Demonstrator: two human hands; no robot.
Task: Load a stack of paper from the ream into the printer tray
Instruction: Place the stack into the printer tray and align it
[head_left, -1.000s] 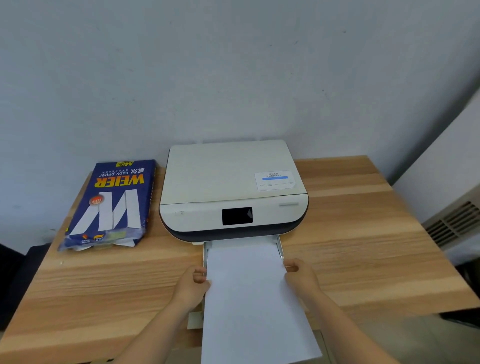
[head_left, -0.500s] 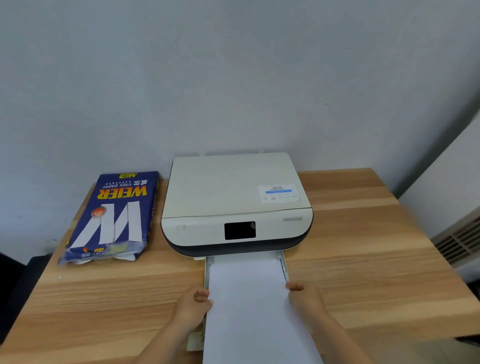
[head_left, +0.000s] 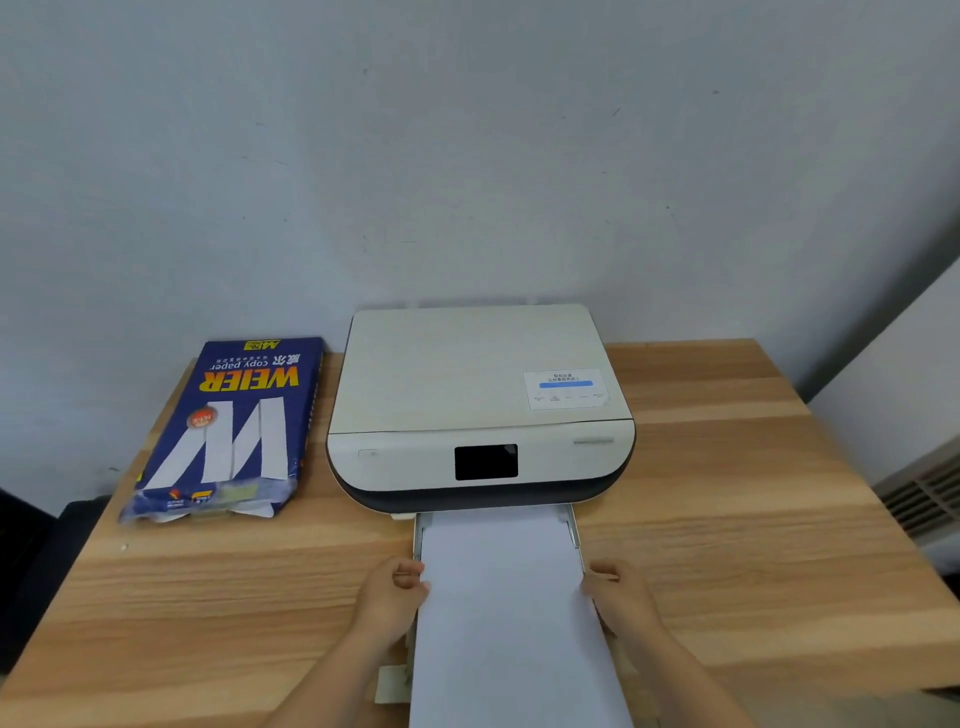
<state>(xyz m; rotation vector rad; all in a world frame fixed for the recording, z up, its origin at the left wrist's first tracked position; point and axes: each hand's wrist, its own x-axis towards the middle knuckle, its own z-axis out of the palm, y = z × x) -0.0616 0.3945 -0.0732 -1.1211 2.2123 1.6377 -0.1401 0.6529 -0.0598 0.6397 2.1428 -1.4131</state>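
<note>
Left hand (head_left: 392, 597) and right hand (head_left: 621, 597) pinched the paper stack's (head_left: 506, 597) side edges. Step: feeding stack into printer tray (head_left: 573, 525), toward 12 o'clock. Next: level push until seated.

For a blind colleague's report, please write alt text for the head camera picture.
Two bare hands, left hand and right hand, hold the side edges of a white paper stack lying in the pulled-out tray of a beige printer. An opened blue paper ream lies left of the printer on the wooden table.

Head camera looks forward and down, close above the table (head_left: 727, 519).
</note>
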